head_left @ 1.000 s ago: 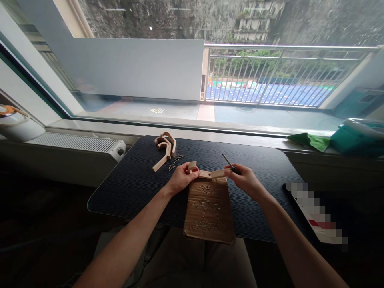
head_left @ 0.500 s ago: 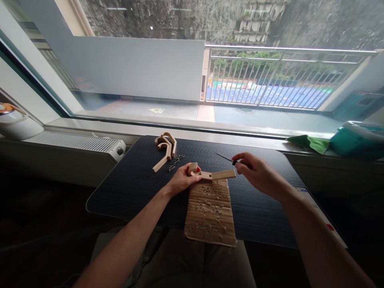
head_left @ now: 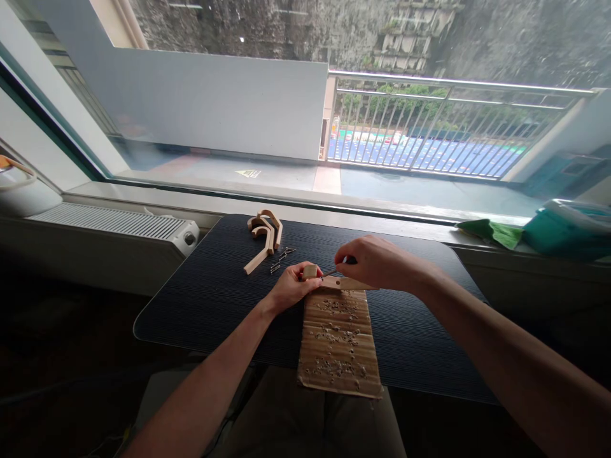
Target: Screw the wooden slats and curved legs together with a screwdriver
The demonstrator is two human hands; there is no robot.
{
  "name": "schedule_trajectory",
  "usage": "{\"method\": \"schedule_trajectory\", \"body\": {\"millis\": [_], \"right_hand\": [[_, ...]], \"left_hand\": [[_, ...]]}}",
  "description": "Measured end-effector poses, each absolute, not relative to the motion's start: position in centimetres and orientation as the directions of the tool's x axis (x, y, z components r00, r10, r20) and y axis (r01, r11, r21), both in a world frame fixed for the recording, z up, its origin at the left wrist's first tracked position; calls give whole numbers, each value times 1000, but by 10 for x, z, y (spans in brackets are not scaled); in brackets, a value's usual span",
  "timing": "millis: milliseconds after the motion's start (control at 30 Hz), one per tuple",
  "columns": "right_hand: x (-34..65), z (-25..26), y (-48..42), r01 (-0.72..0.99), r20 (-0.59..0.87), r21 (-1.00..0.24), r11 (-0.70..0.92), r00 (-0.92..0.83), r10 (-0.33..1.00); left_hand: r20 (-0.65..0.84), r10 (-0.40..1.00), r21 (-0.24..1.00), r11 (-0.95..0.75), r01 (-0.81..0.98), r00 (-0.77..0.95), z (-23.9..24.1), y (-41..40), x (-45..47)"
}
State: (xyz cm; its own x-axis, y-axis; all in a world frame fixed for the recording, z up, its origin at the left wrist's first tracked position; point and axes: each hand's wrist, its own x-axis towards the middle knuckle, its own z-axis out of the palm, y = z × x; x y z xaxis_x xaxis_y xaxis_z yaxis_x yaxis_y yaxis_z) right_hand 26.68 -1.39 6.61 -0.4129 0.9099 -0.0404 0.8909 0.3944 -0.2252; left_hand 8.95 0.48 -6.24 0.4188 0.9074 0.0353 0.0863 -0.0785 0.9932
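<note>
Pale bent wooden piece (head_left: 330, 283), slim tool (head_left: 330, 273) tilted above it

Black tabletop (head_left: 200, 292): free room at left front. Obstacles: curved wooden pieces (head_left: 270, 243) and screws (head_left: 285, 252), beyond the left hand (head_left: 289, 286).

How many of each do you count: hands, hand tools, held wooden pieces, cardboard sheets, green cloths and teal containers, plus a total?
Hands: 2 (left hand, right hand)
Hand tool: 1
Held wooden piece: 1
Cardboard sheet: 1
Green cloth: 1
Teal container: 1
Total: 7
Left out: the screws and the overlapping wooden pieces, too bunched to count surely.
</note>
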Motion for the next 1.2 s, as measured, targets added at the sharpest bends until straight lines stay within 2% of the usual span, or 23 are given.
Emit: {"method": "schedule_trajectory", "body": {"millis": [633,900,1200], "right_hand": [[256,67,-8,878,-90,-139,457,-471,877],[234,88,-1,825,-288,11,565,-538,792],[212,92,14,792,-397,49,608,-543,740]], "left_hand": [[28,916,995,-62,72,401,-63,6,91],[10,902,999,-28,34,432,-65,8,90],[-33,875,999,48,-19,484,-59,8,88]]}}
